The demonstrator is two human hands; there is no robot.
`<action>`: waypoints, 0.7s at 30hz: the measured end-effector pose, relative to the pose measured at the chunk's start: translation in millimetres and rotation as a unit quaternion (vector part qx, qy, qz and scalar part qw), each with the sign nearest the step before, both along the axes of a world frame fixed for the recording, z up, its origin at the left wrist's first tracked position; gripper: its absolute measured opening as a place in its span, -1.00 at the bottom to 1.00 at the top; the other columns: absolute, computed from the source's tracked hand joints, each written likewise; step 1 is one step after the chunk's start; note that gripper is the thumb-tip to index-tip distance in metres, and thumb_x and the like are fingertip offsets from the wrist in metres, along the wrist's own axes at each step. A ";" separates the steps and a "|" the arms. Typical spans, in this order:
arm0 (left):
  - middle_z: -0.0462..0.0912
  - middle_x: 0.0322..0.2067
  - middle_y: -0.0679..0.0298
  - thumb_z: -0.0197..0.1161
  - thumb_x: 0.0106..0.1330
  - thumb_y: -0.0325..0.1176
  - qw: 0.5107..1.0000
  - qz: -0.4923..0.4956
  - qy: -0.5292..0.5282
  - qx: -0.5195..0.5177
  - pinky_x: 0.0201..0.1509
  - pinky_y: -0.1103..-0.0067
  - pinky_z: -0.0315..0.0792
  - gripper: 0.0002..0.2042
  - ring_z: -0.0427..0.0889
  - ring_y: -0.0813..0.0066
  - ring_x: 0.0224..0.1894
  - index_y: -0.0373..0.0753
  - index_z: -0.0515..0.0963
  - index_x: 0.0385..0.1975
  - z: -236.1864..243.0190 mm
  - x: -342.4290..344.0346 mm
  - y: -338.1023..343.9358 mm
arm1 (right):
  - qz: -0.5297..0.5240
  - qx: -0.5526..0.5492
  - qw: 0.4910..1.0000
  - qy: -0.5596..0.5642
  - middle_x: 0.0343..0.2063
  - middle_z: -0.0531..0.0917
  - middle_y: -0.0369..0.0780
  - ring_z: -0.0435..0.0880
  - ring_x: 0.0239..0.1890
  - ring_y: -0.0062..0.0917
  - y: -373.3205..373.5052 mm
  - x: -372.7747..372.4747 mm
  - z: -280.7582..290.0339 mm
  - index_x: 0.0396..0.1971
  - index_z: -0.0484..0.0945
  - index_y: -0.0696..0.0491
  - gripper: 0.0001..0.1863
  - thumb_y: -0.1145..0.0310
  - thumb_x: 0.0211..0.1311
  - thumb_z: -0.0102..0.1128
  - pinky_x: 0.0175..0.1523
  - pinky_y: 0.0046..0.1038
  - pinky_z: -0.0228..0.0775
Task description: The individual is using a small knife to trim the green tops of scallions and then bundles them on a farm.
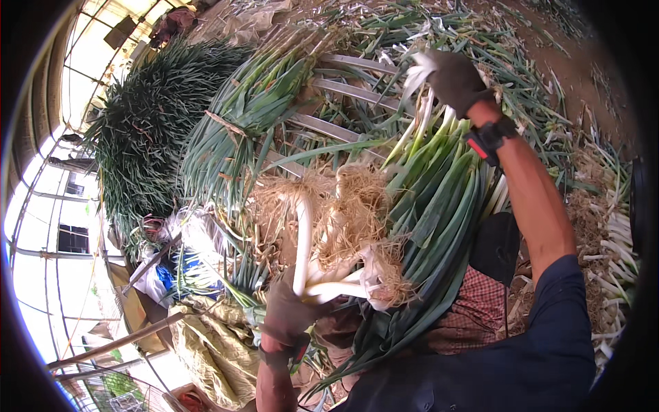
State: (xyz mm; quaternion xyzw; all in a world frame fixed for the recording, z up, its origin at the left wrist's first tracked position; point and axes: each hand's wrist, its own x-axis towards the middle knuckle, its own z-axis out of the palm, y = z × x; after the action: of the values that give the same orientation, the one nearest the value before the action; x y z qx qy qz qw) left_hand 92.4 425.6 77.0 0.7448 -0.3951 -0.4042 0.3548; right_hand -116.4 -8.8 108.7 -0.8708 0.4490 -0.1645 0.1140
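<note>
My gloved left hand (288, 309) grips white leek stalks (302, 247) with shaggy pale roots at their ends, low in the middle of the view. My gloved right hand (449, 79) is raised at the upper right, closed on thin white peel (419, 72). Rootballs (353, 199) sit in the middle. A bundle of long green leek tops (429, 220) fans down beside them across my lap.
A slatted metal rack (322, 123) carries loose green tops (254, 103). A large dark-green heap (158, 123) stands at left, near white plastic bags (199, 230) and a yellowish sack (209, 350). Trimmings (515, 62) litter the dirt floor; white stalks (611, 268) lie at right.
</note>
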 end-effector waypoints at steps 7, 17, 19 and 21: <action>0.87 -0.21 0.21 0.71 0.13 -0.21 0.979 -0.111 -0.167 0.017 -0.11 0.45 0.69 -0.46 0.88 0.34 -0.14 -0.25 0.62 0.05 8.1 4.4 -12.8 | 0.353 0.118 0.921 -0.119 -0.24 0.80 -0.06 0.79 -0.18 -0.14 83.3 32.4 -59.3 0.03 0.73 0.07 -0.65 0.41 0.31 0.13 0.12 -0.18 0.63; 0.82 -0.16 0.13 0.78 -0.07 0.03 0.969 -0.051 -0.178 0.165 -0.01 0.32 0.69 -0.08 0.83 0.13 -0.12 -0.20 0.46 0.29 17.4 2.9 -26.5 | 0.211 0.028 0.976 0.051 -0.38 0.81 -0.08 0.83 -0.37 -0.30 31.0 -29.2 -2.2 -0.11 0.75 0.10 -0.73 0.24 0.34 0.32 -0.22 -0.28 0.67; 0.82 -0.14 0.09 0.76 -0.06 0.03 0.970 -0.055 -0.164 0.171 -0.01 0.31 0.70 -0.07 0.84 0.11 -0.11 -0.23 0.44 0.30 16.0 4.0 -34.7 | 0.309 0.275 0.908 -0.070 -0.41 0.83 -0.16 0.81 -0.45 -0.49 89.4 -57.0 -6.7 -0.11 0.76 0.10 -0.64 0.11 0.31 0.37 -0.35 -0.44 0.65; 0.83 -0.13 0.05 0.74 -0.04 0.05 0.972 -0.068 -0.162 0.153 -0.01 0.31 0.72 -0.11 0.85 0.08 -0.12 -0.27 0.47 0.26 17.0 3.4 -40.1 | 0.268 0.423 0.852 -0.154 -0.42 0.83 -0.25 0.79 -0.46 -0.60 153.5 -77.1 -14.7 -0.09 0.77 0.09 -0.59 0.05 0.29 0.45 -0.36 -0.52 0.64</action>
State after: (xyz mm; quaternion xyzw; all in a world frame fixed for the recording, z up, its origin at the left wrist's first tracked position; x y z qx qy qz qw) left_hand 95.8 385.6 94.0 0.8174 -0.4305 -0.3565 0.1395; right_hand -193.5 144.7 93.9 -0.7884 0.2015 -0.0532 0.5788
